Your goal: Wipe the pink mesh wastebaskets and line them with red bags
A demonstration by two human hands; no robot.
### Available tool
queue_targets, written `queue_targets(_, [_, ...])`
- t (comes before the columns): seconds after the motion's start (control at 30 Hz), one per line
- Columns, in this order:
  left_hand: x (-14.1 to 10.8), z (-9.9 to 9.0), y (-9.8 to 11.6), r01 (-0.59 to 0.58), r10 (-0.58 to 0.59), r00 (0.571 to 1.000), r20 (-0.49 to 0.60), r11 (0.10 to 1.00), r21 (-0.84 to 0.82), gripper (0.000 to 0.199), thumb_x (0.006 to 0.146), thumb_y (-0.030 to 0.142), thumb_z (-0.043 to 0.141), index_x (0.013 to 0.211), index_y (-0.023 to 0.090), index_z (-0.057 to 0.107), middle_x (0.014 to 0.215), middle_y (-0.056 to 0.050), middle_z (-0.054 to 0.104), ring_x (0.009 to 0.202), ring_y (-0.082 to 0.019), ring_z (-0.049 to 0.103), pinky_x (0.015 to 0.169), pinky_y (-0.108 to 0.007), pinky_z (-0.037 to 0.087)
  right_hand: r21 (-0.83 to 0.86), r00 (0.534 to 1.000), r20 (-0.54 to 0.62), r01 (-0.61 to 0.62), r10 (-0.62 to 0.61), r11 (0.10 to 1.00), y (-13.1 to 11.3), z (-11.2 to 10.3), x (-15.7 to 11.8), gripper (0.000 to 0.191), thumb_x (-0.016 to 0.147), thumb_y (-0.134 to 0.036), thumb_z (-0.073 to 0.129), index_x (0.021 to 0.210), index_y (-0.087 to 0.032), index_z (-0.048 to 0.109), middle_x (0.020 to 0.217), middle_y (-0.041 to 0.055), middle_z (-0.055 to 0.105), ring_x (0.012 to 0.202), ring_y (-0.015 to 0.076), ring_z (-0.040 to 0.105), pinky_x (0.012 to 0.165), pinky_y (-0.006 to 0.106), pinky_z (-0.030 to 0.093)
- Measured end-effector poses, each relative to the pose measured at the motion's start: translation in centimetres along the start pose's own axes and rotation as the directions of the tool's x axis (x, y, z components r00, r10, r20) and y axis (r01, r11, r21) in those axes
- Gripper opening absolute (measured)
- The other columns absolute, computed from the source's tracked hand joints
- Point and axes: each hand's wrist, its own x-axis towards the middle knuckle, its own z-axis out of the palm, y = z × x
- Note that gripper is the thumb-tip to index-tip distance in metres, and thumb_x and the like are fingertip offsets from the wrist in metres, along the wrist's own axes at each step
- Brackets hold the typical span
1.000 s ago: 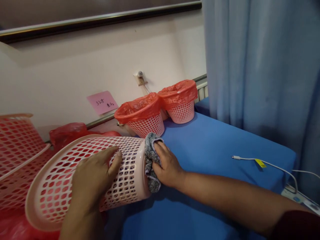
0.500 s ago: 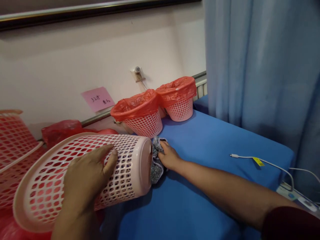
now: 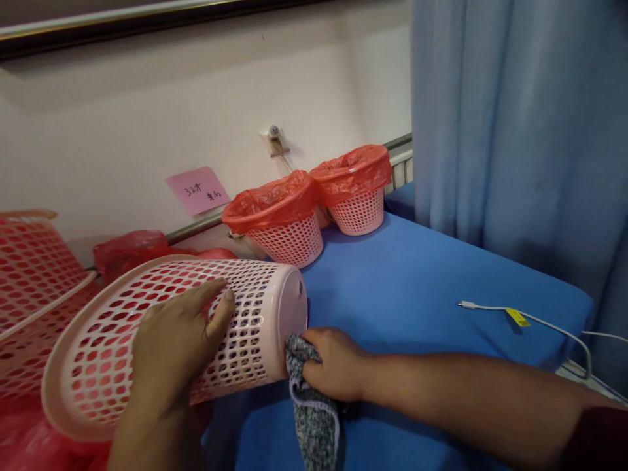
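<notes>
Grip of the right hand [image 3: 338,367] is closed on a bunched grey cloth [image 3: 316,418], its upper end against the base edge of a pink perforated basket [image 3: 240,327]; the left hand [image 3: 171,340] lies over the basket's side, fingers spread loosely, thumb apart; the basket lies on its side, base toward the right hand; beyond stand two lined baskets [image 3: 289,242] on the blue-covered bed [image 3: 417,275], a white cable [image 3: 540,320] to their right.

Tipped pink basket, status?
Left hand spread on tipped basket. Right hand gripping grey cloth at its base. Two red-lined baskets behind, not in the way.
</notes>
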Motion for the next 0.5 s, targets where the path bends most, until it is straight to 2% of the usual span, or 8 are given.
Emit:
queue_targets(0.07, [0.0,0.0,0.0,-0.002,0.002,1.000,-0.002,1.000,0.008,0.060,0.101,0.048,0.033,0.132,0.016,0.073,0.132,-0.014,0.077,0.122,-0.043,0.070,0.106,-0.059,0.052,0.086,0.970,-0.212,0.141,-0.120,0.986,0.1,0.0,-0.2,0.034,0.081,-0.020,0.052,0.113,-0.018,0.065,0.113,0.0120,0.074,0.105,0.0257,0.069,0.097,0.038,0.055])
queue_targets(0.13, [0.0,0.1,0.1,0.000,0.000,1.000,-0.011,1.000,0.013,0.061,0.101,0.050,0.032,0.132,0.017,0.073,0.133,-0.014,0.076,0.123,-0.043,0.070,0.107,-0.059,0.051,0.058,0.872,-0.379,0.357,-0.310,0.932,0.5,0.0,-0.2,0.050,0.081,-0.018,0.050,0.131,-0.015,0.056,0.128,0.0154,0.066,0.120,0.0258,0.063,0.108,0.040,0.050])
queue_targets(0.2, [0.0,0.0,0.2,0.008,-0.008,1.000,0.001,1.000,0.003,0.063,0.101,0.051,0.031,0.133,0.016,0.072,0.134,-0.015,0.075,0.125,-0.043,0.069,0.109,-0.058,0.050,-0.027,0.774,-0.397,0.527,-0.493,0.849,1.1,0.2,-0.1,0.057,0.079,-0.019,0.053,0.136,-0.015,0.051,0.129,0.0162,0.063,0.120,0.0266,0.060,0.106,0.042,0.051])
queue_targets(0.23, [0.0,0.0,0.2,0.016,-0.016,1.000,0.012,1.000,-0.006,0.063,0.100,0.051,0.032,0.133,0.016,0.072,0.135,-0.015,0.075,0.126,-0.043,0.068,0.109,-0.057,0.050,-0.061,0.754,-0.362,0.568,-0.549,0.821,1.4,0.2,0.0,0.058,0.076,-0.020,0.055,0.134,-0.015,0.052,0.124,0.0150,0.063,0.114,0.0264,0.061,0.101,0.041,0.054])
queue_targets(0.27, [0.0,-0.1,0.3,0.022,-0.022,1.000,0.022,1.000,-0.014,0.063,0.100,0.050,0.032,0.133,0.015,0.072,0.135,-0.015,0.075,0.126,-0.042,0.068,0.110,-0.057,0.050,-0.087,0.754,-0.316,0.581,-0.576,0.809,1.6,0.3,0.0,0.057,0.074,-0.021,0.057,0.131,-0.017,0.054,0.119,0.0130,0.064,0.106,0.0256,0.062,0.096,0.040,0.056])
queue_targets(0.33, [0.0,-0.3,0.4,0.031,-0.030,0.999,0.030,0.999,-0.021,0.063,0.100,0.050,0.031,0.133,0.016,0.072,0.135,-0.015,0.075,0.126,-0.042,0.068,0.110,-0.055,0.050,-0.136,0.812,-0.195,0.534,-0.551,0.835,1.9,0.3,0.2,0.053,0.071,-0.021,0.060,0.124,-0.019,0.059,0.112,0.0096,0.065,0.096,0.0241,0.064,0.087,0.037,0.057])
queue_targets(0.43, [-0.1,-0.6,0.5,0.026,-0.026,0.999,0.026,1.000,-0.011,0.061,0.101,0.050,0.031,0.133,0.018,0.072,0.135,-0.013,0.075,0.125,-0.041,0.069,0.108,-0.053,0.050,-0.227,0.938,0.052,0.346,-0.344,0.910,1.8,0.0,0.4,0.038,0.073,-0.021,0.062,0.110,-0.021,0.067,0.107,0.0079,0.070,0.093,0.0248,0.067,0.082,0.036,0.056])
queue_targets(0.5, [-0.2,-0.8,0.7,0.022,-0.022,0.999,0.029,1.000,-0.011,0.059,0.102,0.049,0.032,0.133,0.017,0.072,0.136,-0.013,0.075,0.125,-0.041,0.069,0.108,-0.053,0.050,-0.261,0.971,0.166,0.210,-0.170,0.942,1.7,-0.3,0.7,0.030,0.075,-0.021,0.063,0.104,-0.021,0.071,0.107,0.0077,0.073,0.095,0.0262,0.070,0.083,0.036,0.056])
